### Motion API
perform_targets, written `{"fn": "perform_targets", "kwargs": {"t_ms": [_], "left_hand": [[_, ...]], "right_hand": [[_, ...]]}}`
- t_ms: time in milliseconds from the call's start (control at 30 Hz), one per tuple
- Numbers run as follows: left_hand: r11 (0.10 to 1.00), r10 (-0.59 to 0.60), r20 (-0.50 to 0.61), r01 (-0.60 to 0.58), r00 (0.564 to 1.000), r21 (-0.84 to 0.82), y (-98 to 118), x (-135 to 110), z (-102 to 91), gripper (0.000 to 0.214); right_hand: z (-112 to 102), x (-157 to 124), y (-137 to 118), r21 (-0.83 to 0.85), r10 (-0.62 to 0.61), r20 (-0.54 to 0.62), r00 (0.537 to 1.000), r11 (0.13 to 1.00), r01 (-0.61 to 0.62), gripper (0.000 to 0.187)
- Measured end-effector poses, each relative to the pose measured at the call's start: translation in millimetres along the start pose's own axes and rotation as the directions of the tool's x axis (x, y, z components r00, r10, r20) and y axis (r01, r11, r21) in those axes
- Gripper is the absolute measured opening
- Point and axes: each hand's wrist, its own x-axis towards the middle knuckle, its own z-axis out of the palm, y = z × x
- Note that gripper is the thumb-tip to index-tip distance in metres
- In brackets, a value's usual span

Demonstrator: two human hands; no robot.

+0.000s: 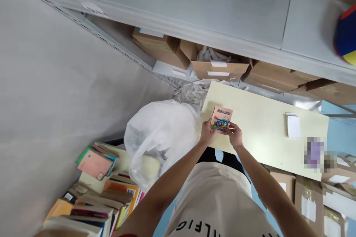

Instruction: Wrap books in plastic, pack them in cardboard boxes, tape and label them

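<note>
Left hand point(207, 131) and right hand point(236, 135) are both closed on a small pink booklet point(221, 119). Each pinches a lower corner, L at approx. 8 o'clock of the cover and R at approx. 4 o'clock. Fingers are narrow and curled round the edges, with thumbs on the front.

Booklet is held face-up and slightly tilted, above the near-left corner of the pale yellow table point(264, 148). Cannot tell whether its far edge touches the top.

Surroundings, ref. the booklet:
- White plastic bag point(161, 133) at 9 o'clock, just beside the table edge.
- Loose stack of books point(97, 200) at 8 o'clock, well apart.
- Open cardboard boxes point(214, 66) at 12 o'clock, under a grey shelf point(194, 7).
- White notepad point(293, 126) at 3 o'clock, lying flat on the table.

Handling assessment: item looks thin and light, w/ a fairly stiff cover that is prob. smooth, so some slip risk. It could crease at the corners if squeezed hard. Best hold is along the side edges or the spine, thumb on top and fingers beneath. One hand would likely suffice.
</note>
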Motion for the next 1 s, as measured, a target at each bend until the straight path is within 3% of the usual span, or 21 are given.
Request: {"fn": "perform_targets", "kwargs": {"t_ms": [133,300,500,700,1000], "left_hand": [[0.99,0.006,0.054,-0.013,0.999,0.139,-26.2,31.7,7.2,0.046],[0.969,0.074,-0.019,-0.067,0.997,0.238,-40.8,38.4,16.5,0.059],[0.977,0.136,-0.022,-0.131,0.99,0.17,-38.3,36.0,13.3,0.06],[0.967,0.224,0.017,-0.224,0.974,0.118,-30.5,66.2,6.8,0.055],[0.982,0.15,0.046,-0.155,0.988,0.111,-21.6,99.7,5.5,0.059]], "right_hand": [[28.8,22.3,13.3,-0.139,0.006,-0.09,0.996,0.99,-0.019,0.029],[44.3,27.3,21.1,-0.368,-0.155,-0.165,0.974,0.926,0.085,0.034],[50.7,22.8,16.5,-0.451,-0.212,-0.101,0.972,0.881,0.145,0.046],[56.5,52.0,-1.8,-0.519,-0.263,-0.069,0.962,0.833,0.191,0.05],[63.0,72.9,-9.4,-0.499,-0.28,-0.019,0.96,0.835,0.234,0.052]]}}
